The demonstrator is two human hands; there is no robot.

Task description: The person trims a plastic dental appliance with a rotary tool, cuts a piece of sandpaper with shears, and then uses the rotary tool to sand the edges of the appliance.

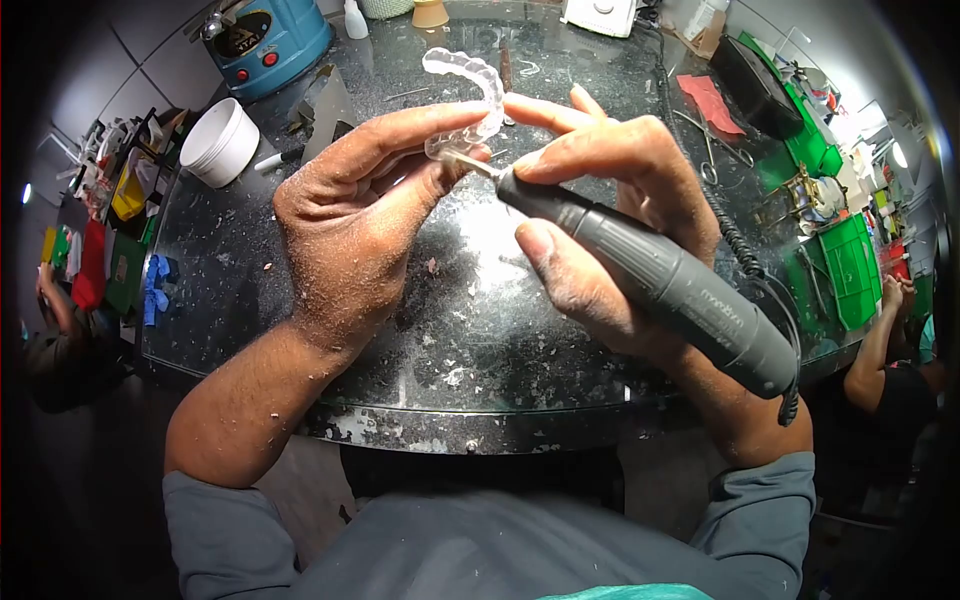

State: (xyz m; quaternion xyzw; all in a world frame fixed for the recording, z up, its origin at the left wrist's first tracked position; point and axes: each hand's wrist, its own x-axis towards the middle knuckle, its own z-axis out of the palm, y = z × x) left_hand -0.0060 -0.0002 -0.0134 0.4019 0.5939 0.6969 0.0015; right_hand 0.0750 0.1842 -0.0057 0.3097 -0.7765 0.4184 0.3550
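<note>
A clear dental aligner (478,72), curved like a tooth arch, is pinched between the thumb and fingers of my left hand (350,205). White dust coats that hand and forearm. My right hand (630,190) is wrapped round a black rotary handpiece (665,275), held at a slant with its cord end to the lower right. The handpiece's thin metal bit (470,163) reaches the lower end of the aligner, close to my left thumb; whether it touches is hard to tell. Fingertips of my right hand extend beside the aligner's right side.
Shavings lie over the dark table (460,345). At the left stand a white tub (222,145) and a blue machine (268,50). To the right are scissors (708,150), red sheet (710,104), a coiled cord (735,240) and green bins (848,265). Other people sit at both sides.
</note>
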